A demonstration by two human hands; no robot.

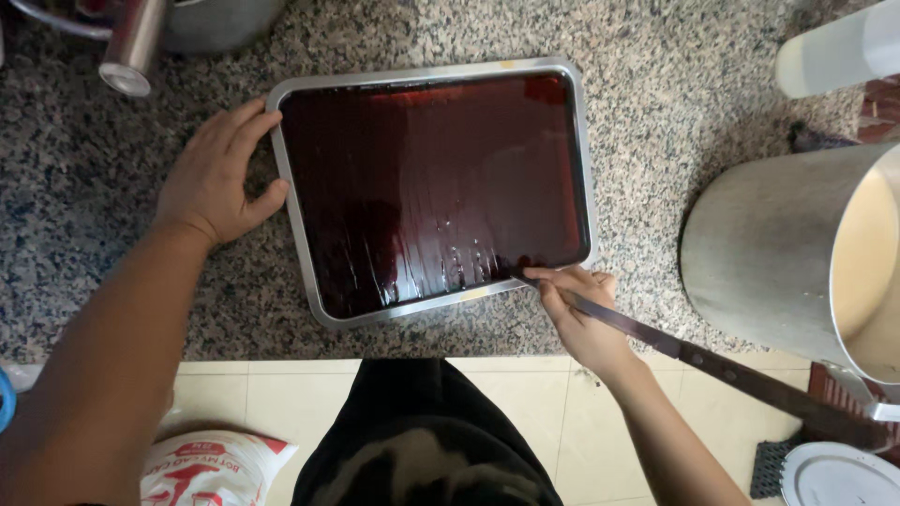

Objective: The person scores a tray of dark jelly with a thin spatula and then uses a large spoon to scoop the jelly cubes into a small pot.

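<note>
Head view, looking straight down at the counter (112, 272), speckled granite.

Metal tray (586, 187) sits roughly centre, slightly rotated, filled edge to edge with a dark red-brown set slab (422, 187), glossy, with faint lengthwise streaks on the surface.

My left hand (216, 178): grip spread open, flat on the counter, fingers and thumb pressed against the tray's left rim near the far-left corner. Holds nothing, just braces the tray.

My right hand (581, 314): grip closed around a long knife (656, 339), pinched well forward on the blade. Blade tip is at the tray's near-right corner, touching the slab right at the rim. The dark handle runs back and to the right, past the counter edge, over the floor.

Around it: large metal pot (769, 253) just right of the tray, tilted toward me, pale liquid inside. White cylindrical container (834, 52) at far right. More steel vessels (178, 23) at far left, partly out of frame. Below the counter edge: cream floor tiles (272, 394), a white and red sack (211, 468) lower left, a round white lid (834, 473) lower right.
</note>
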